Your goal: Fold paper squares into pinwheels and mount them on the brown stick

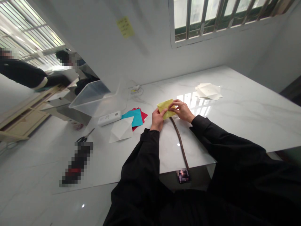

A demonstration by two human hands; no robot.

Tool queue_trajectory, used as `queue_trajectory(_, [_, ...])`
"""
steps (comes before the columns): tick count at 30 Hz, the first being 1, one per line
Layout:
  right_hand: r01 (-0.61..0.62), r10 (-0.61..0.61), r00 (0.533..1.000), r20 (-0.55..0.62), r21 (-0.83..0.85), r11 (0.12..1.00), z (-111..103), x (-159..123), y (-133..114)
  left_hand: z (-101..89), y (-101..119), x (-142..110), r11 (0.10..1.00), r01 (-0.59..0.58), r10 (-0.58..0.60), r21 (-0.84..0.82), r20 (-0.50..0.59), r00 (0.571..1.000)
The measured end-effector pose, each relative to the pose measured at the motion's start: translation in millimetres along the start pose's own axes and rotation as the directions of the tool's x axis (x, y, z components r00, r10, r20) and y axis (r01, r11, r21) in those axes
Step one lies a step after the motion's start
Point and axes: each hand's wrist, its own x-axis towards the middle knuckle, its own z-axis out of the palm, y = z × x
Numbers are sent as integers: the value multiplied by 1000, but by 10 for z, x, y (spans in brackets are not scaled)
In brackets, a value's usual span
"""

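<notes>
Currently, folded yellow paper (163,108) pinched in narrow grips of left hand (157,120) and right hand (182,111), just above marble worktop (244,125); creased white sheet (121,129) lying nearby, already folded; teal sheet (131,117) and red sheet (141,115) flat, no folds visible; farther off, loose stack of white paper (208,91), folds indeterminate

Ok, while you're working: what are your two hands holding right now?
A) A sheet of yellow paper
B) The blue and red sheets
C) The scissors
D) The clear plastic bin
A. The left hand and the right hand both grip the yellow paper between them.
</notes>
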Motion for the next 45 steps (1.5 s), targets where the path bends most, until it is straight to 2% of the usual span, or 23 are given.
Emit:
queue_trajectory(20, [17,-17,1000,13,38,999,-16,4,4,16,18,-3,998,36,-36,-42,-10,999])
queue_trajectory(27, [17,-18,1000,18,27,999,-31,7,2,-14,37,-21,999,44,-44,-14,37,998])
queue_trajectory(33, [34,-35,999,26,42,999,-43,11,7,-33,20,-10,999,32,-31,-24,31,999])
queue_trajectory(45, [-5,4,1000,24,28,1000,-47,28,36,-30,6,-7,1000,18,-18,-2,42,999])
